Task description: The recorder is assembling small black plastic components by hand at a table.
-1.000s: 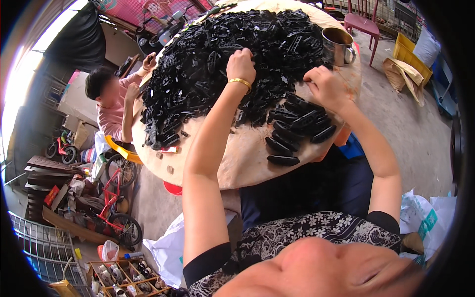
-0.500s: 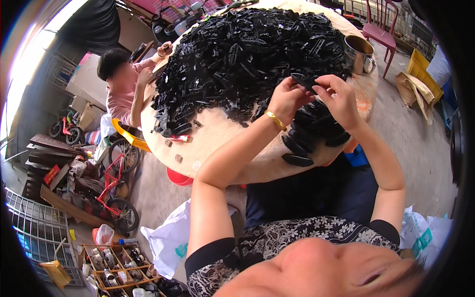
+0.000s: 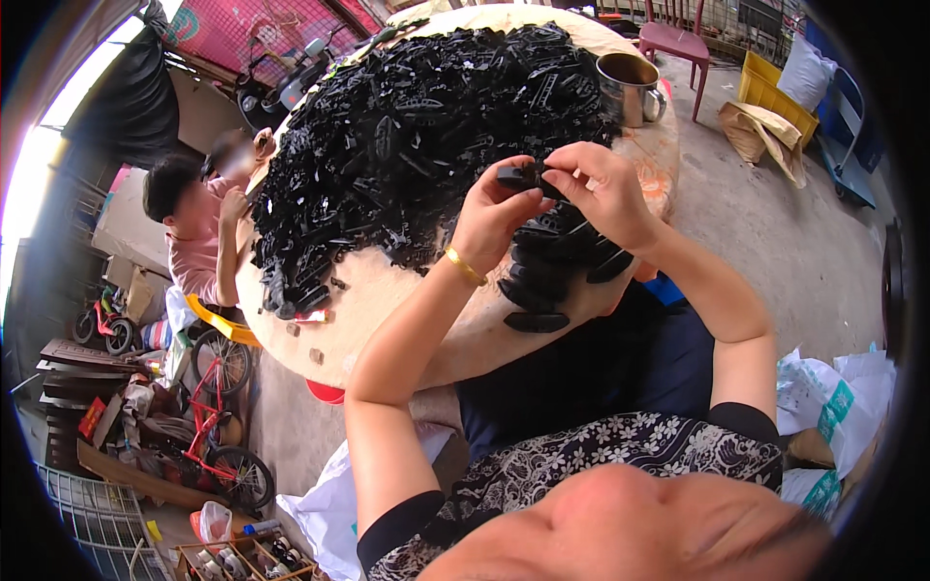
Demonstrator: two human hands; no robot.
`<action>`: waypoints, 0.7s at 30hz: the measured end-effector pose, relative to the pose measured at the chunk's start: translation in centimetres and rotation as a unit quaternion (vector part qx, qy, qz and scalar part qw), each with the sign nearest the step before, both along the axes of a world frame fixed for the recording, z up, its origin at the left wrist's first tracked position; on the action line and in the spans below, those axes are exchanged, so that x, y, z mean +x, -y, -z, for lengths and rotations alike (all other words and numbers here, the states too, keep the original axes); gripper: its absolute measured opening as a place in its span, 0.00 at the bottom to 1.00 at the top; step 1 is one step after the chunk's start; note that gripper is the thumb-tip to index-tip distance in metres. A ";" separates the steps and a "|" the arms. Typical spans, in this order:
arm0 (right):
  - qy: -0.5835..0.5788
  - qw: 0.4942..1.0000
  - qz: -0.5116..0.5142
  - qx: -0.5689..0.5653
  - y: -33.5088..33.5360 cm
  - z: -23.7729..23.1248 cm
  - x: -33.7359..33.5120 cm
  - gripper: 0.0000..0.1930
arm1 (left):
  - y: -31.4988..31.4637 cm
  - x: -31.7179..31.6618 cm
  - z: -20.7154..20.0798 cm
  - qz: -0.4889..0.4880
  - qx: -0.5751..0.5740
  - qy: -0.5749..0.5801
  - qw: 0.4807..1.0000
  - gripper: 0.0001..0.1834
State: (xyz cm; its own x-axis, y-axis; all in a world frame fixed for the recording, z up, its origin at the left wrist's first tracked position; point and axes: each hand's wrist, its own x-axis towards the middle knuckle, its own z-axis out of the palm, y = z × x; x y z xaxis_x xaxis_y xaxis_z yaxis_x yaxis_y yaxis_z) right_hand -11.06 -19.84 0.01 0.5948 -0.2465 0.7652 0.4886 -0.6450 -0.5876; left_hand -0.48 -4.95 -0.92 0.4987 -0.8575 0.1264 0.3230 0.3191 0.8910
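Observation:
Between my hands, above the near right part of a round table point(image 3: 368, 334), is a small black plastic piece point(image 3: 517, 177). My left hand point(image 3: 492, 215) pinches it between thumb and fingers. My right hand point(image 3: 603, 190) is closed at the piece's right end, thumb and fingertips pressed together; what exactly they grip there is too small to make out. Under and beside the hands lie several long, oval black pieces point(image 3: 536, 321) in a loose group. A large heap of black plastic parts point(image 3: 387, 145) covers most of the tabletop beyond.
A metal mug point(image 3: 630, 89) stands at the table's right edge. Two other people point(image 3: 199, 228) sit at the left side. A red bicycle point(image 3: 208, 426) and stacked goods lie on the floor at left. A dark red chair point(image 3: 675, 44) and yellow crate point(image 3: 778, 97) stand at right.
The view has swung, so the table and its contents sit further left in the picture. My fingers have shifted on the black piece, which is now turned differently. A second person shows at left.

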 end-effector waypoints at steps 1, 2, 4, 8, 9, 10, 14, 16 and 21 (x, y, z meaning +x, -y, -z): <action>-0.001 1.000 0.000 0.000 0.0 0.0 0.0 0.06 | 0.1 -0.1 0.0 -0.003 0.001 0.008 1.000 0.20; -0.002 1.000 0.000 -0.001 -0.1 0.0 -0.1 0.06 | 0.1 -0.3 0.0 -0.007 0.002 0.017 1.000 0.20; 0.010 1.000 0.008 -0.024 0.0 0.0 -0.1 0.06 | 0.2 -0.3 0.0 -0.014 0.010 0.026 1.000 0.21; 0.047 0.990 0.045 -0.129 0.3 0.1 0.0 0.06 | 0.2 -0.2 0.3 -0.028 0.017 0.022 0.999 0.22; 0.050 0.985 0.055 -0.158 0.4 0.1 0.0 0.06 | 0.2 -0.2 0.4 -0.030 0.013 0.019 0.999 0.22; 0.053 0.981 0.058 -0.176 0.4 0.1 -0.1 0.06 | 0.1 -0.2 0.4 -0.030 0.014 0.016 0.999 0.22; 0.065 0.965 0.056 -0.247 0.5 -0.2 -0.2 0.08 | 0.0 -0.7 -0.6 -0.037 0.016 -0.004 0.999 0.22; 0.074 0.958 0.048 -0.274 0.5 -0.5 -0.4 0.09 | -0.2 -0.8 -0.8 -0.047 0.027 0.008 0.999 0.22; 0.082 0.949 0.045 -0.301 0.5 -0.4 -0.6 0.08 | 0.1 -1.1 -0.9 -0.094 0.047 0.107 0.989 0.21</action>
State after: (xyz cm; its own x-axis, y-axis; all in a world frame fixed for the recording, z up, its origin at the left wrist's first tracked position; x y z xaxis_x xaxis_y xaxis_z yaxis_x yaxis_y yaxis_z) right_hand -11.68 -20.32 0.45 0.4534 0.2200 0.8638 0.4683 -0.8833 -0.0209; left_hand -1.56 -5.06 -0.03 0.6200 -0.7657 0.1713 0.0664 0.2687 0.9609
